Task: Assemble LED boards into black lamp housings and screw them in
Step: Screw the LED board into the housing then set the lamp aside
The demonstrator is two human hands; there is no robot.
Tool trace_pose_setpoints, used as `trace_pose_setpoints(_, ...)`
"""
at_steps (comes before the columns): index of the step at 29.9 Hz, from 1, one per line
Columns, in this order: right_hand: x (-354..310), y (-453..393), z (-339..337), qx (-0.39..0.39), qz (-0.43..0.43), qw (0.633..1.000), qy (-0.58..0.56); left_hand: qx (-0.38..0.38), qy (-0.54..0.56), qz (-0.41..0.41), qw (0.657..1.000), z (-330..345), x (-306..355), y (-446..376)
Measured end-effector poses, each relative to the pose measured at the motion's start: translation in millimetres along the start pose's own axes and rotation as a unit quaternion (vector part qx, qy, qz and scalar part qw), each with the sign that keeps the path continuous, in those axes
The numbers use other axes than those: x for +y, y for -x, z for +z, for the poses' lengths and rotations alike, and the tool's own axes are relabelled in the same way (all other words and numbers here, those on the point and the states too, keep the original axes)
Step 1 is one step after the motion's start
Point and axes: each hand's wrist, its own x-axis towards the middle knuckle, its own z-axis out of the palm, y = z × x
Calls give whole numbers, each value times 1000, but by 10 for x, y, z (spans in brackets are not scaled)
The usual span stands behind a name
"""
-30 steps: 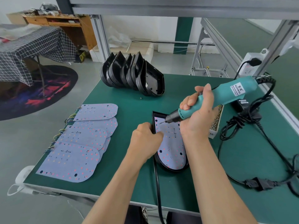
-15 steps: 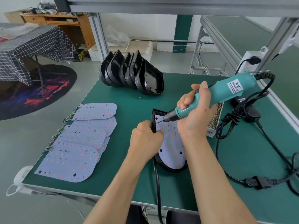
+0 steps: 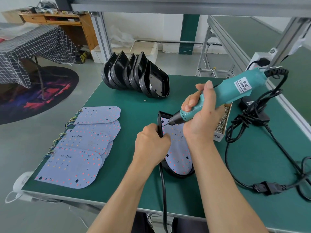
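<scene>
The screwdriver [image 3: 218, 96], gripped by the right hand [image 3: 200, 115], has been lowered; its tip now meets the LED board [image 3: 178, 153] near the top left corner. The housing [image 3: 159, 121], mid-bench [image 3: 134, 98], is still clamped at its left edge by the left hand [image 3: 151, 143].

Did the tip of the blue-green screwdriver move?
No. The teal electric screwdriver keeps its tip at the same far-left corner of the black lamp housing; only the camera shifted.
</scene>
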Motion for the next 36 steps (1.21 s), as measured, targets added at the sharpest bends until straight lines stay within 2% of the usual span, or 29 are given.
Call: trace_pose_setpoints(36,23,20,77,-55,-21,998,29,28,-3,21,999,27,-49,40)
